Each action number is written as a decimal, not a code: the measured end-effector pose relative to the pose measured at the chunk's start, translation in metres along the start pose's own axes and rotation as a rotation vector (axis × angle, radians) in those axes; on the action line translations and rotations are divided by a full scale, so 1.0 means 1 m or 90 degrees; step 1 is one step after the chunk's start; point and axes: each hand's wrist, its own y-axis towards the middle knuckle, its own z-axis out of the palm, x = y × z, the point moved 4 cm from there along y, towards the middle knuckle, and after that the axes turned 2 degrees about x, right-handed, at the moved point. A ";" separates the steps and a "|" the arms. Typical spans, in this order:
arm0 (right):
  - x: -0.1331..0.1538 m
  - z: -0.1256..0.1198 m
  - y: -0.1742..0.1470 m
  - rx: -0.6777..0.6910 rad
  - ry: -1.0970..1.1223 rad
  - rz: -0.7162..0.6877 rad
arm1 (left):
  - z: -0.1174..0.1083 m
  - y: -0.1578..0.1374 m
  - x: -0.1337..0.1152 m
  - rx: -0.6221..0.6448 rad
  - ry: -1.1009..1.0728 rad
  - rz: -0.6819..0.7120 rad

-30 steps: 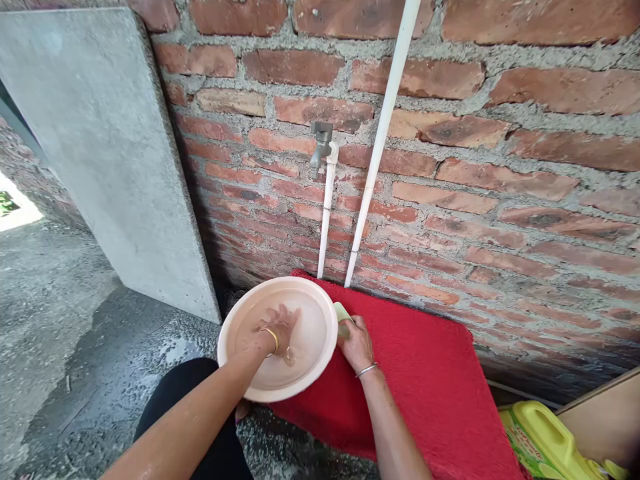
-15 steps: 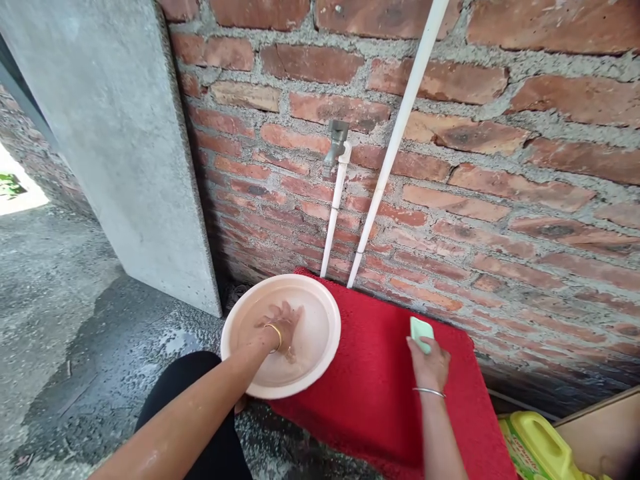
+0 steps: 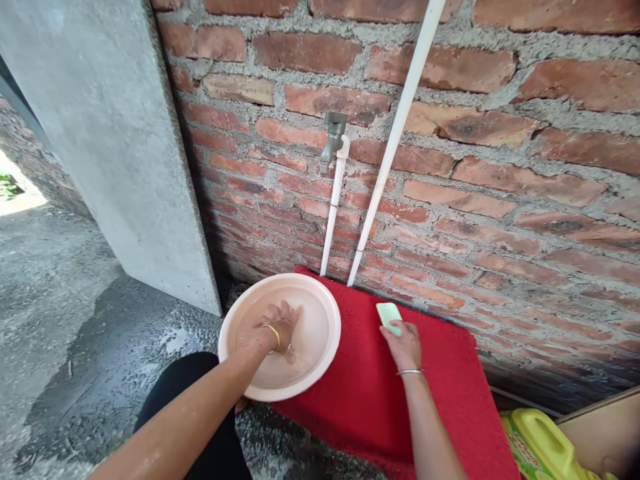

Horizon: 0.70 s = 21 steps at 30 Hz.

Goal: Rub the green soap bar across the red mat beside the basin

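My left hand [image 3: 281, 328] is in the water of a pale pink basin [image 3: 331, 333], with its fingers spread and a gold bangle at the wrist. Nothing shows in its grasp. The basin rests on the left end of a surface covered in red fabric [image 3: 345, 400]. Over the fabric, to the right of the basin, my right hand [image 3: 406, 345] grips a pale green rectangular block [image 3: 389, 312] with rounded corners, whose exact kind I cannot make out. Its far end sticks out beyond my fingers. Whether its underside touches the fabric is hidden.
Behind the fabric rises a brick wall [image 3: 500, 200] with a tap [image 3: 333, 140] and a white pipe [image 3: 395, 147]. A grey slab [image 3: 125, 147] leans at the left above wet concrete floor [image 3: 100, 373]. A yellow jug [image 3: 540, 440] stands at the lower right.
My right hand has moved left across the red fabric, toward the basin, with the green block in its grip. My left hand stays in the water, nearly unchanged.
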 end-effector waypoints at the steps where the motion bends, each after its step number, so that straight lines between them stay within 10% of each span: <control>1: -0.018 -0.019 0.004 -0.027 -0.017 0.046 | -0.001 0.000 0.000 0.001 -0.005 -0.001; 7: -0.069 -0.077 0.007 -0.140 -0.062 0.219 | -0.009 -0.008 -0.004 0.020 -0.037 0.001; 17: 0.083 0.076 0.000 0.065 0.053 -0.142 | -0.009 -0.012 -0.003 0.031 -0.031 0.003; 21: 0.099 0.091 0.009 0.113 0.042 -0.195 | -0.006 -0.010 -0.001 0.037 -0.033 -0.006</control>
